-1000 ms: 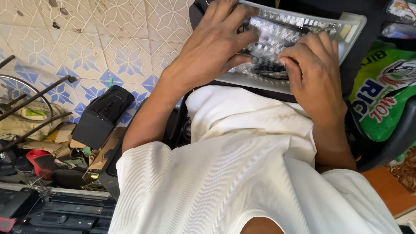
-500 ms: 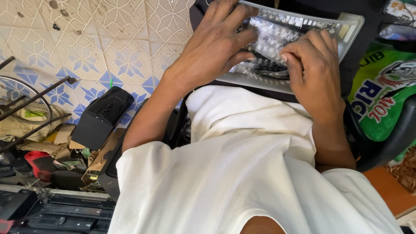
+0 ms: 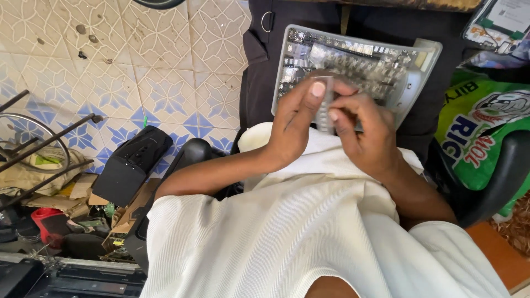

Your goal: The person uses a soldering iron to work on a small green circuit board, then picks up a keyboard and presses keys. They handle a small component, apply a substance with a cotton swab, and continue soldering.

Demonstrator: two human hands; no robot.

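Strip, small, translucent grey (image 3: pixel 327 105): held upright between both hands, in front of a compartmented plastic tray (image 3: pixel 353 66) filled with small metallic parts. The strip is seen just above the person's lap and overlaps the near edge of the tray in the view.

Left hand (image 3: pixel 295 124): raised from the lap, forearm angled up and to the right, wrist slightly bent. The thumb is laid flat along the left edge of the strip, nail facing the camera; the remaining fingers are curled behind it and closed on the strip.

Right hand (image 3: pixel 361 129): brought in from the right, back of the hand turned to the camera. The fingers (image 3: pixel 339 113) are bent inward and pinched on the right edge of the strip, touching it beside the left thumb.

Tray: propped on dark cloth (image 3: pixel 265 60) beyond the knees, tilted toward the viewer.

Surroundings: white ribbed garment (image 3: pixel 265 237) across the lap; patterned tiled floor (image 3: pixel 138 66) to the left; a black box-shaped device (image 3: pixel 130 165) and cardboard scraps (image 3: pixel 83 190) at lower left; a green printed bag (image 3: pixel 480 132) to the right.
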